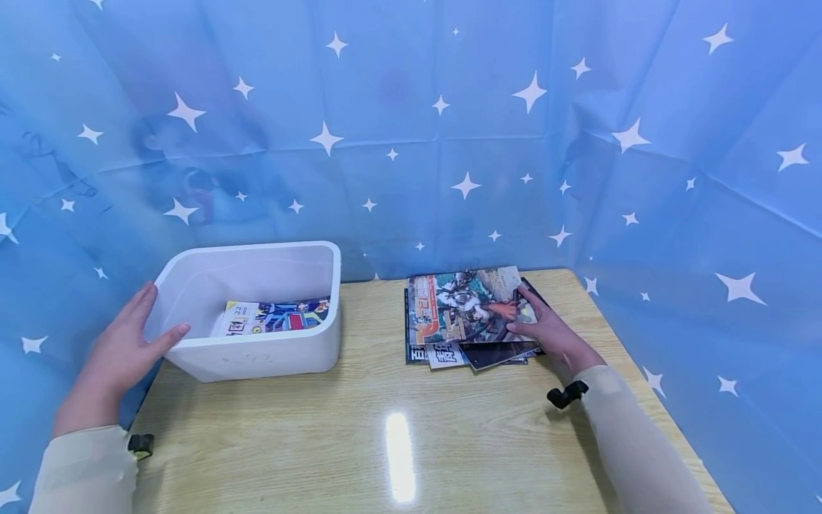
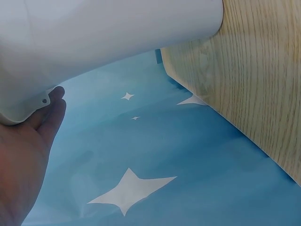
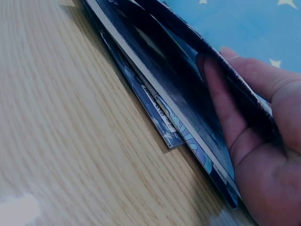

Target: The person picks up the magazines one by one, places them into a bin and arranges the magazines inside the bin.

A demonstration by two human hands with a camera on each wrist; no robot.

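Note:
A white plastic bin [image 1: 270, 357] stands at the table's left side, with a colourful magazine [image 1: 277, 318] lying in it. My left hand [image 1: 122, 353] holds the bin's near left corner, thumb over the front rim and fingers along the outer side. On the right is a loose pile of magazines; the top magazine [image 1: 459, 303] has a white armoured figure on its cover. My right hand [image 1: 557, 337] pinches this top magazine by its right edge, thumb above and fingers beneath. In the right wrist view its edge [image 3: 254, 101] is lifted, with a gap above the lower magazines [image 3: 155, 94].
The wooden table [image 1: 308, 435] has a bright light reflection near its front middle. Blue cloth [image 1: 398, 86] with white stars hangs behind and on both sides. Dark and white magazines [image 1: 447, 355] stick out below the top one. Black straps [image 1: 568, 394] circle both wrists.

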